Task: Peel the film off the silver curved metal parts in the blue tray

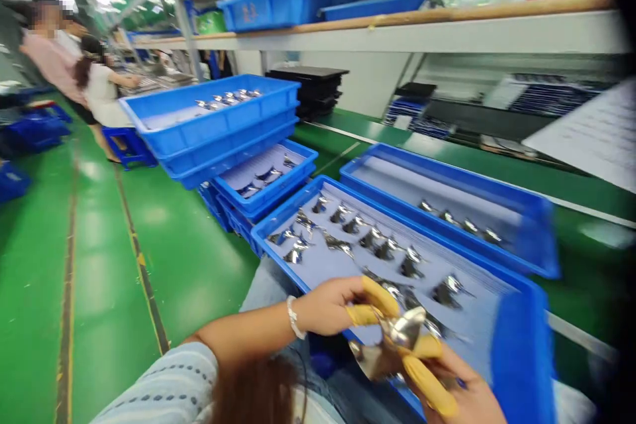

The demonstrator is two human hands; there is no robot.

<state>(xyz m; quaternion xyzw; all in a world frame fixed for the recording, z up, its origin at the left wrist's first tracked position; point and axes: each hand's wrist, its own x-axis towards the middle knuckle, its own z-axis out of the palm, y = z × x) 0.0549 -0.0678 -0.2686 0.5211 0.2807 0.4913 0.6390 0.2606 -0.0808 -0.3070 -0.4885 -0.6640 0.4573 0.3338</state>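
Note:
Both hands wear yellow finger cots and meet on one shiny, curved metal part (382, 351) with a pointed, wing-like shape. My left hand (342, 305) pinches its upper left side, with a white bracelet at the wrist. Closed on its right side is my right hand (442, 374). The part is held over the near edge of a blue tray (517, 338). On the tray's pale liner lie several similar metal parts, some in a row along the far side, such as one metal piece (451, 290). Fingers cover some of the held part.
Behind stands a second blue tray (541, 232) with several metal parts. Stacked blue trays (218, 129) rise at the left. A shelf (447, 33) above carries blue bins (273, 6). A written sheet (596, 136) juts in at right. Other people (102, 89) are farther back, beside the green floor (189, 238).

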